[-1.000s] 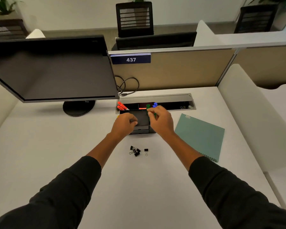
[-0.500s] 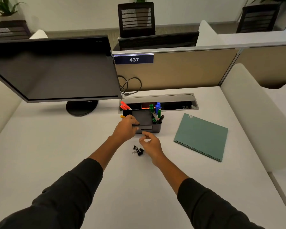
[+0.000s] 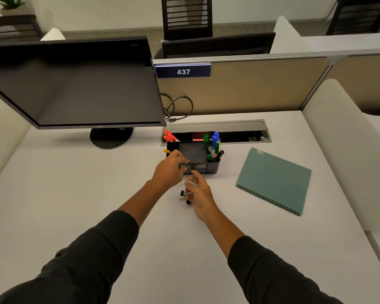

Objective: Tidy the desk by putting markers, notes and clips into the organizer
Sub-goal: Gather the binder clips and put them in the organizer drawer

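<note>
A black desk organizer stands at the middle of the desk. Green and blue markers stand upright in its right cup, and red markers lean at its back left corner. My left hand rests on the organizer's front left edge, fingers curled on it. My right hand hovers just in front of the organizer, fingers spread, over a small pile of black binder clips lying on the desk. Part of the pile is hidden by that hand.
A dark monitor stands at the left on a round base. A teal spiral notebook lies to the right. A cable tray slot runs behind the organizer, below the partition with a "437" label. A yellow item peeks out left of the organizer.
My right hand left the marker cup at the organizer's right and came down toward me to the binder clips. My left hand stayed on the organizer.
</note>
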Demonstrator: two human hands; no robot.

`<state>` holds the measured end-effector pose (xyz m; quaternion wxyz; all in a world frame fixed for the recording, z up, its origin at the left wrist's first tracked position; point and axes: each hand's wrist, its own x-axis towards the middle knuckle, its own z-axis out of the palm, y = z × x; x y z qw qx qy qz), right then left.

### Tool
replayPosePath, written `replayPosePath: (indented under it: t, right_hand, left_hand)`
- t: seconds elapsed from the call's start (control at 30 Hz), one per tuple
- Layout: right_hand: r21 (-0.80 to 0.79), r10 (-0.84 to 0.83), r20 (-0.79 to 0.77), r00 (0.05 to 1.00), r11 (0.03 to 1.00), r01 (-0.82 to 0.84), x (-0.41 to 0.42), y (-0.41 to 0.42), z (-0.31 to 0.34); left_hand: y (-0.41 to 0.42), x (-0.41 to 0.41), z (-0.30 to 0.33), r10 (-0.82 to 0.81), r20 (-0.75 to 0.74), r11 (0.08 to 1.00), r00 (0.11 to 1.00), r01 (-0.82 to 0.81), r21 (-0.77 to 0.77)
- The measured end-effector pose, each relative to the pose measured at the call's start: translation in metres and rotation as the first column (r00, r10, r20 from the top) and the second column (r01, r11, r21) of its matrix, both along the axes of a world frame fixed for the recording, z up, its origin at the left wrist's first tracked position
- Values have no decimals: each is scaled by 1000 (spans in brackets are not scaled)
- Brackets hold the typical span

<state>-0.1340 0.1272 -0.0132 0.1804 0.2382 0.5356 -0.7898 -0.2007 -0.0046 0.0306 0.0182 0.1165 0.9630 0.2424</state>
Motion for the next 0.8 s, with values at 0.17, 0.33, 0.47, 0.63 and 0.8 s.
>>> replayPosePath:
  t: [0.17, 0.33, 0.47, 0.63, 0.8]
  right_hand:
    - [-230, -124, 86, 988, 963, 141, -1, -8, 1]
    - [-342, -177, 133, 975, 915, 213, -4, -13, 6]
    - [-355, -181, 169, 969, 906, 231, -5, -14, 12]
    - [-369, -200, 195, 960, 892, 260, -1, -11, 14]
    - [-351, -213, 206, 955, 895, 275, 10, -10, 15]
  left_hand:
    - [1, 1, -2, 17, 1, 1000, 1000, -17, -17]
    - [2, 1, -1, 28, 14, 998, 1000, -27, -50]
    - [3, 0, 1, 29, 29, 997, 999, -27, -76]
    - [6, 0, 5, 42, 64, 994, 997, -35, -101]
    - [6, 0, 5, 42, 53, 993, 998, -35, -117]
